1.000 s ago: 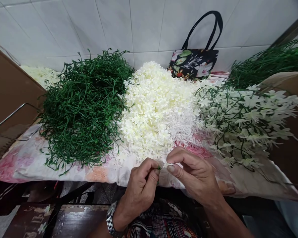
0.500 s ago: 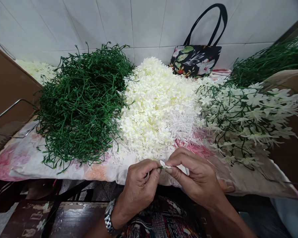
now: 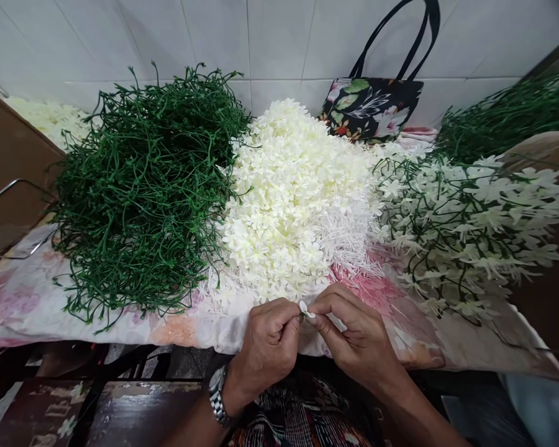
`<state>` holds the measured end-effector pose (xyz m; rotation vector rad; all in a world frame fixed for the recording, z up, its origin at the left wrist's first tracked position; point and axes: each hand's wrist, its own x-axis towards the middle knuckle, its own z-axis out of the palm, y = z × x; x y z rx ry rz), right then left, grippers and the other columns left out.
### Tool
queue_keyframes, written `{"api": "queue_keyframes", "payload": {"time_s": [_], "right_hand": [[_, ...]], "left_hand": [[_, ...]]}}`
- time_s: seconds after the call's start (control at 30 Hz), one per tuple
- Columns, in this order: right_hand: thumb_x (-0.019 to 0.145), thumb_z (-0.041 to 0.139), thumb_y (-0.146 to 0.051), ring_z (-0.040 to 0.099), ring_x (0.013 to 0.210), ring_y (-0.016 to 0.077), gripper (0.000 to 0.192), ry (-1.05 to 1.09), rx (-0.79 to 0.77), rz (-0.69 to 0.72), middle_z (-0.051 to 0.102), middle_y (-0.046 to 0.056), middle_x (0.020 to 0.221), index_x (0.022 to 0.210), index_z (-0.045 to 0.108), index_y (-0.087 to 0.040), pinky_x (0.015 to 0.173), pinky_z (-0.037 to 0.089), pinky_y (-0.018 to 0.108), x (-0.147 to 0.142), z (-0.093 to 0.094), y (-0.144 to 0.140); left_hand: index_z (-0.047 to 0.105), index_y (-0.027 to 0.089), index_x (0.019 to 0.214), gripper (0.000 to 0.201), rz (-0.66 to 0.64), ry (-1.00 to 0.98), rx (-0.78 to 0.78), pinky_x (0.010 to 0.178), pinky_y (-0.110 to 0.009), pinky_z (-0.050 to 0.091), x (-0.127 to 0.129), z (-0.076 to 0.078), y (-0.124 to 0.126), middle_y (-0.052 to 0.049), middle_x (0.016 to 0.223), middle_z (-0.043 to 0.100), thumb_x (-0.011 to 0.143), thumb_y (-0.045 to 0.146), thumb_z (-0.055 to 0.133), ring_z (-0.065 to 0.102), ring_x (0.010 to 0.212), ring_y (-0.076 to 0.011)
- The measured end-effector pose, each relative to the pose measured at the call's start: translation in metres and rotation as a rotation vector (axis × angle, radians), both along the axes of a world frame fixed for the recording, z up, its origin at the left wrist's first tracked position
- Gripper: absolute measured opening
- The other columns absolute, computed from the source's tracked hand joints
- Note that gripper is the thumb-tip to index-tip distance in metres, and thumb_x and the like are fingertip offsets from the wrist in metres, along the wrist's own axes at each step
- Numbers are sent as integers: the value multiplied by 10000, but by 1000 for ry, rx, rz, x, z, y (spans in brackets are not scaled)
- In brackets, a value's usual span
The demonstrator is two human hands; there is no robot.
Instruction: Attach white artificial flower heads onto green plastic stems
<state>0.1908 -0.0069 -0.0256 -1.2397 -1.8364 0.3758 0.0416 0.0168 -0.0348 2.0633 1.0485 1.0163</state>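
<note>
My left hand (image 3: 271, 345), with a metal watch on the wrist, pinches a thin green stem between thumb and fingers. My right hand (image 3: 354, 338) pinches a small white flower (image 3: 305, 310) against that stem's tip; the two hands meet at the near edge of the table. Just beyond them lies a big heap of loose white flowers (image 3: 298, 192). A tangled pile of green stems (image 3: 144, 186) sits to the left of it. Stems with white flowers on them (image 3: 470, 217) are piled at the right.
A flowered cloth (image 3: 46, 298) covers the table. A black floral tote bag (image 3: 372, 108) leans on the white tiled wall. Brown cardboard (image 3: 9, 161) stands at the left, with more green stems (image 3: 507, 115) at the far right. A dark wooden surface (image 3: 121, 413) lies below.
Both hands have stayed together at the table's near edge, working the white flower onto the stem tip. The view has tilted down a little.
</note>
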Motion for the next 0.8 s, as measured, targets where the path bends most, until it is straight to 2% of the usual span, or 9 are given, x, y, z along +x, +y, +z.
{"api": "queue_keyframes", "payload": {"time_s": [0.23, 0.37, 0.47, 0.63, 0.7, 0.8], "right_hand": [[840, 473, -87, 511, 596, 130, 163, 0, -13, -17, 530, 6, 627, 730, 546, -182, 525, 433, 248, -5, -6, 2], [841, 484, -77, 539, 615, 129, 145, -2, 2, -14, 555, 7, 648, 783, 558, -188, 538, 460, 241, -6, -4, 1], [839, 517, -95, 581, 688, 139, 127, 16, -4, -4, 608, 28, 743, 899, 575, -191, 598, 499, 249, -3, 2, -2], [819, 591, -192, 613, 781, 158, 253, 10, -130, 49, 637, 48, 886, 1069, 552, -201, 662, 526, 261, 8, 16, -7], [813, 592, -188, 607, 777, 159, 249, -15, -118, 41, 629, 49, 880, 1059, 555, -192, 661, 521, 262, 11, 21, -8], [824, 552, -125, 588, 743, 153, 125, -64, -41, 25, 609, 44, 814, 928, 586, -187, 641, 496, 263, 12, 24, -8]], "left_hand": [[410, 185, 541, 253, 29, 28, 7, 467, -220, 290, 0, 2, 0, 44, 487, 386, 763, 66, 397, 373, 462, -94], [400, 186, 525, 255, 39, -29, -67, 460, -209, 291, -1, 3, 0, 47, 482, 375, 760, 86, 407, 366, 459, -92], [453, 180, 545, 234, 9, -116, -159, 458, -196, 306, -2, 4, 1, 46, 489, 406, 762, 103, 413, 377, 464, -89], [505, 169, 577, 216, -6, -186, -214, 472, -192, 340, -5, 5, 0, 37, 512, 462, 771, 111, 431, 418, 480, -91], [529, 164, 597, 209, -7, -195, -201, 471, -191, 348, -5, 4, -1, 35, 513, 473, 777, 112, 436, 429, 475, -90], [561, 157, 621, 202, -15, -196, -144, 470, -188, 354, -4, 4, -1, 32, 514, 493, 778, 97, 448, 445, 475, -89]]}}
